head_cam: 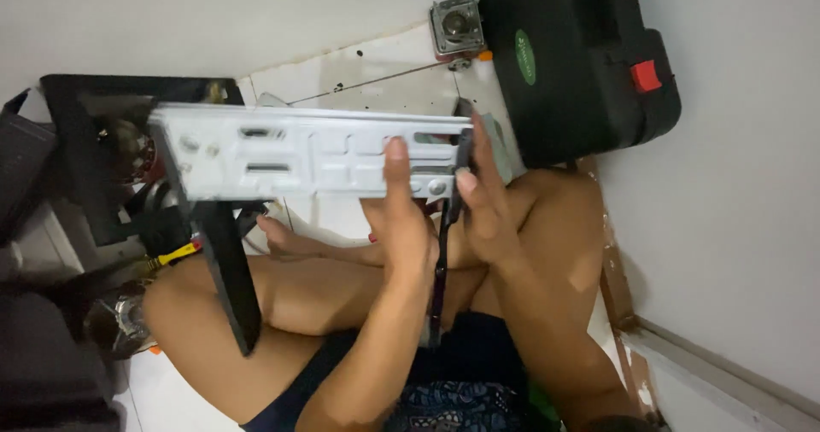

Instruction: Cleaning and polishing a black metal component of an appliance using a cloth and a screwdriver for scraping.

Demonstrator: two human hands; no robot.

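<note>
— What's being handled?

— A pale grey metal panel with stamped slots and cut-outs, held up flat above the person's crossed legs, lying roughly level across the view. A black frame edge hangs down from its left part.

— And the hands?

— Both are at the panel's right end. The left hand lies against the face of the panel, thumb stretched up onto the metal and fingers curled behind it, so it has hold of the sheet. The right hand is just beside it, fingers closed around a thin black strip that runs down from the panel's right edge towards the lap.

— What's around?

— The person sits on a white tiled floor. A black hard case with a red latch and a green oval label leans by the wall, upper right. A small square metal part sits on the tiles just left of it. To the left stand dark boxes and a tangle of cables, with a yellow-handled tool near the knee.
</note>
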